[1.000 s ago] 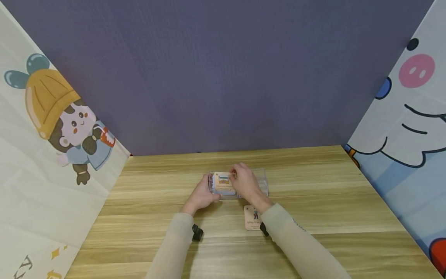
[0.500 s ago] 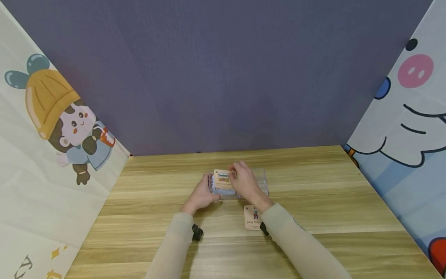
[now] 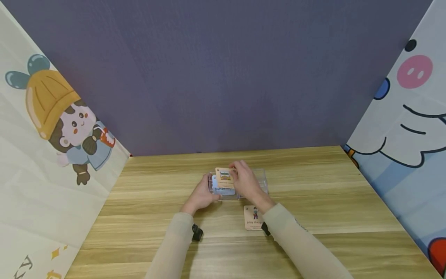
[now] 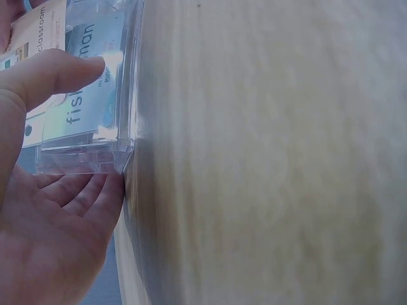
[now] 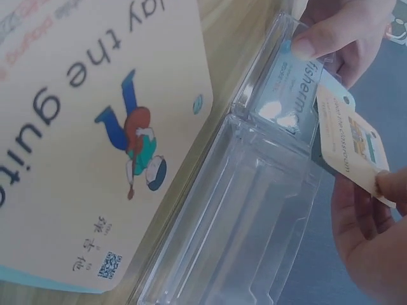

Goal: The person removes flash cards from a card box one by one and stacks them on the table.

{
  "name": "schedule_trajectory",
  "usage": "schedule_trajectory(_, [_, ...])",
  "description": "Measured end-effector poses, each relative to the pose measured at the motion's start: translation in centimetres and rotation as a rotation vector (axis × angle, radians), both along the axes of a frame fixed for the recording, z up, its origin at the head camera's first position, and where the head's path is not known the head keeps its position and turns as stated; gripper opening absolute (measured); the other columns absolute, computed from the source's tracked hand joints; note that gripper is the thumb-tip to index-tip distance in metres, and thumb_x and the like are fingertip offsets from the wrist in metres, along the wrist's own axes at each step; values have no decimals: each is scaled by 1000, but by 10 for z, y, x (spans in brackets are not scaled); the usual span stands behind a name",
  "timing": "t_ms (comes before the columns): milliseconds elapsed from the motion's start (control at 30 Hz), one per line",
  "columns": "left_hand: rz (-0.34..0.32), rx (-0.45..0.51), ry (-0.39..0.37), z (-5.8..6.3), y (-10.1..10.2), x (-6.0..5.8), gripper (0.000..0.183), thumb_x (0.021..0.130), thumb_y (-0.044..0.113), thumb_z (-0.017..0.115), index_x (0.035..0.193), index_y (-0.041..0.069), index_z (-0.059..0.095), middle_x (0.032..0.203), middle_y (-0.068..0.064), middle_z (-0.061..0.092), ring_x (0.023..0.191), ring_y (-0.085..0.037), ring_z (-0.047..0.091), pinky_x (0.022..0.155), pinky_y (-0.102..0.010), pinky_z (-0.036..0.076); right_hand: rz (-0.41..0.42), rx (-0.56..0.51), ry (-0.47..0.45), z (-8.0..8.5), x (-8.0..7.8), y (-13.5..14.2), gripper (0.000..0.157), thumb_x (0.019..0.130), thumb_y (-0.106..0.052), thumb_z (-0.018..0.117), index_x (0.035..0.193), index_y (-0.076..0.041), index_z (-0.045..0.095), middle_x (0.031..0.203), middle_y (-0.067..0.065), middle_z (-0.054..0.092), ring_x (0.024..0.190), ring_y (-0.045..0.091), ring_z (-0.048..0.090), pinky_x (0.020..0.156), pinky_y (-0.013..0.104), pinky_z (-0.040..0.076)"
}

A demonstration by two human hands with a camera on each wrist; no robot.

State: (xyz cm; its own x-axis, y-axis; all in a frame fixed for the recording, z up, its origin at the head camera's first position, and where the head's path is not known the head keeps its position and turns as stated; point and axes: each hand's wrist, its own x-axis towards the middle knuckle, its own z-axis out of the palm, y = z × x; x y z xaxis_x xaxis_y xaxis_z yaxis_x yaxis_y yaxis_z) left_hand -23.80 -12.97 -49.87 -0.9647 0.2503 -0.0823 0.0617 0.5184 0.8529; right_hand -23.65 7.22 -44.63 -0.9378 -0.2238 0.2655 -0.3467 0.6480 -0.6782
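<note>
A two-compartment clear plastic box lies on the wooden table. My left hand grips its left end, the thumb over the front edge and the other fingers at the end wall. A cream flash card with a building picture and the word "classroom" is pinched by its right edge in my right hand. It tilts over the left compartment, where a blue "fisherman" flash card lies. The right compartment shows bare clear walls in the right wrist view.
Nearer me, below the box, lies a cream "play the guitar" flash card, partly covered by the right wrist camera. A blue-grey panel rises behind the table, with printed cloth at the sides.
My right hand has lifted the cream card off the left compartment and slightly right, uncovering the blue "fisherman" card beneath. The left hand and box have stayed put.
</note>
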Motion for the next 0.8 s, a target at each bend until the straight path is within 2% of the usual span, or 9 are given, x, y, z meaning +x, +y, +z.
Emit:
schedule_trajectory(300, [-2,-7,0,0,0,1,99,75,8,83,155,-1,25,143,-21,51,126,-34,54,113,-50,39,12,-53,-21,-1,0,7,22,105,-15,54,126,-7,58,116,5,58,98,20,62,79,32,58])
schedule_trajectory(500, [0,-7,-19,-1,2,1,99,76,7,83,156,0,24,145,-21,49,128,-35,53,114,-50,38,-7,-62,-37,1,1,11,21,105,-15,54,125,-9,58,118,4,58,101,19,62,83,31,57])
schedule_trajectory(800, [15,-6,-23,-1,1,0,102,74,6,83,157,1,23,149,-21,46,134,-37,49,117,-52,33,-10,-130,-114,5,0,14,21,105,-17,54,124,-9,59,112,5,57,94,19,58,81,34,55])
